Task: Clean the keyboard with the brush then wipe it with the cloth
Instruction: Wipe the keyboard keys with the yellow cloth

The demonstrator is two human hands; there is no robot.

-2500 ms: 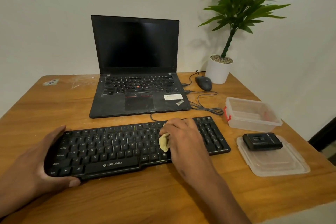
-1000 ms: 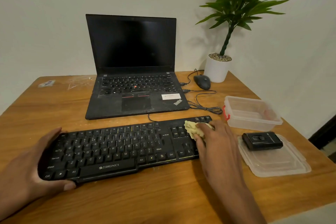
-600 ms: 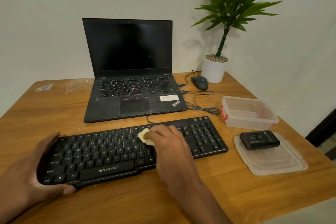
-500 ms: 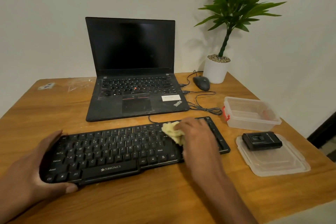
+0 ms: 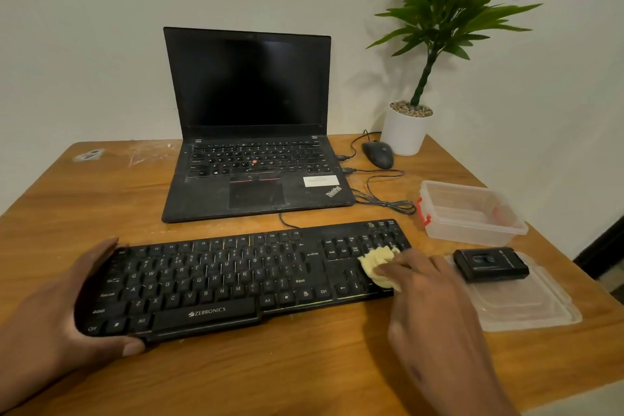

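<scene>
A black Zebronics keyboard lies across the near half of the wooden table. My left hand grips its left end, thumb along the front edge and fingers over the back corner. My right hand holds a crumpled pale yellow cloth and presses it on the keys at the keyboard's right end, by the number pad. Most of the cloth lies under my fingers. A small black object, perhaps the brush, rests on a clear lid; I cannot tell for sure.
An open black laptop stands behind the keyboard. A mouse with loose cables and a potted plant sit at the back right. A clear plastic box and its lid lie right of the keyboard.
My right hand has swept the cloth back and forth along the keys and now sits at the right end. My left hand has kept its hold on the left end.
</scene>
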